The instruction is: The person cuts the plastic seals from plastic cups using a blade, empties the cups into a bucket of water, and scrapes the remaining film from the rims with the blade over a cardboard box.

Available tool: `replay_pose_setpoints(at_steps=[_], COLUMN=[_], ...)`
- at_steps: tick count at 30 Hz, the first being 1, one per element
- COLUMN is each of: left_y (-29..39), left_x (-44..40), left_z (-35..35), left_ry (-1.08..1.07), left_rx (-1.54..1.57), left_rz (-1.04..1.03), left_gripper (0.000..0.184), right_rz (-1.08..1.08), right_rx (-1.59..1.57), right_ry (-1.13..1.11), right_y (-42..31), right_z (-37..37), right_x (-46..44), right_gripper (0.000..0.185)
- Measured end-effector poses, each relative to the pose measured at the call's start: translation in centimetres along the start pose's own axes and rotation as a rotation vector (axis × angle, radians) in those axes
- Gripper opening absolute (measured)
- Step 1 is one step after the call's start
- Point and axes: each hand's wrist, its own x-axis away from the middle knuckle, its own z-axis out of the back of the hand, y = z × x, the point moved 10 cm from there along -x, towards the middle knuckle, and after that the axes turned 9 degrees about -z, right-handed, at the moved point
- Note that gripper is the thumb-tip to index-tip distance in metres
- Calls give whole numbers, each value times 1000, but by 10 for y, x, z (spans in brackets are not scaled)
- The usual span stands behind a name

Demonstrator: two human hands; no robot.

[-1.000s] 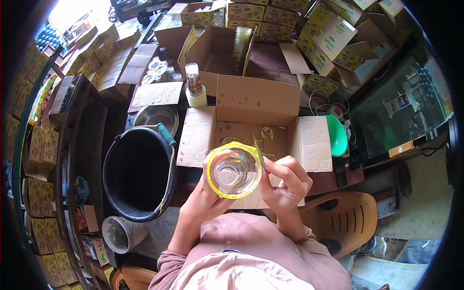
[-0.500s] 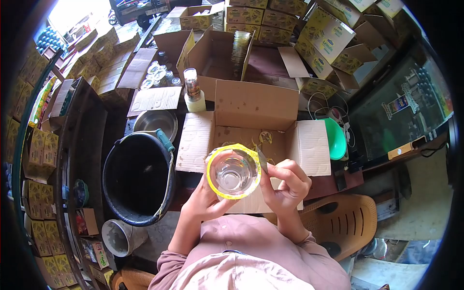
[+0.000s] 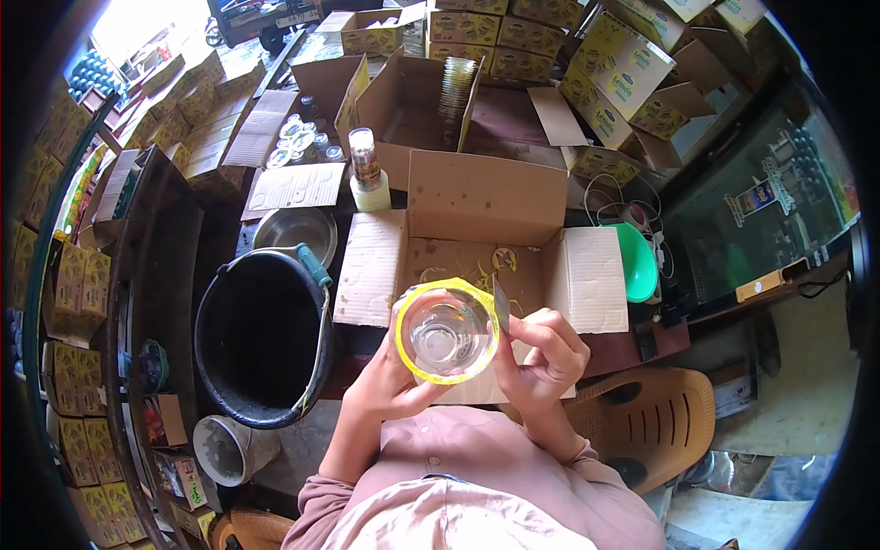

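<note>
Lots of yellow boxes (image 3: pixel 463 22) are piled up behind the open box (image 3: pixel 486 194). A black bucket (image 3: pixel 261 344) stands left of the open box. Over the near side of the open box, the left hand (image 3: pixel 385 380) is wrapped around a clear cup (image 3: pixel 446 332) with a yellow rim. The right hand (image 3: pixel 547 353) pinches a thin flat tool (image 3: pixel 501 302) by the rim. Since a moment ago, the cup has moved a tiny bit right, so the work still seems to be at its edge.
</note>
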Motion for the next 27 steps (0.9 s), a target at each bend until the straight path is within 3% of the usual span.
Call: replay_pose_setpoints(at_steps=[27], left_y=[8], left_x=[8], left_z=[-2], left_ry=[5], left_rx=[37], left_rz=[-13], left_gripper=[69], right_rz=[44], right_rx=[23], right_ry=[46], right_y=[-19], right_z=[6], right_x=[10], right_gripper=[22])
